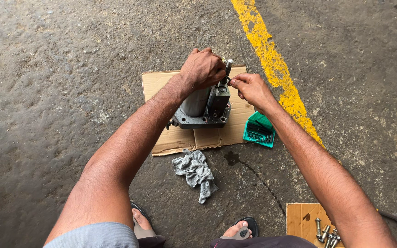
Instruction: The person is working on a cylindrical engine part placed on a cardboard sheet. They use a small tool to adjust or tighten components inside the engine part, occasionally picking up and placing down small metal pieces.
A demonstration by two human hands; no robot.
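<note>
While the left hand clamped the grey metal unit on cardboard, the right hand pinched a small top part; slipping fingers could probably drop it.

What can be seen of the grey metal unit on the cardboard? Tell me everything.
The grey metal unit stands upright on a flat sheet of cardboard laid on the concrete floor. It has a pale cylindrical body, a darker block beside it and a square bolted base flange; it looks worn and oily. The left hand grips its top, while the right hand pinches a small part by a bolt at the top.
</note>
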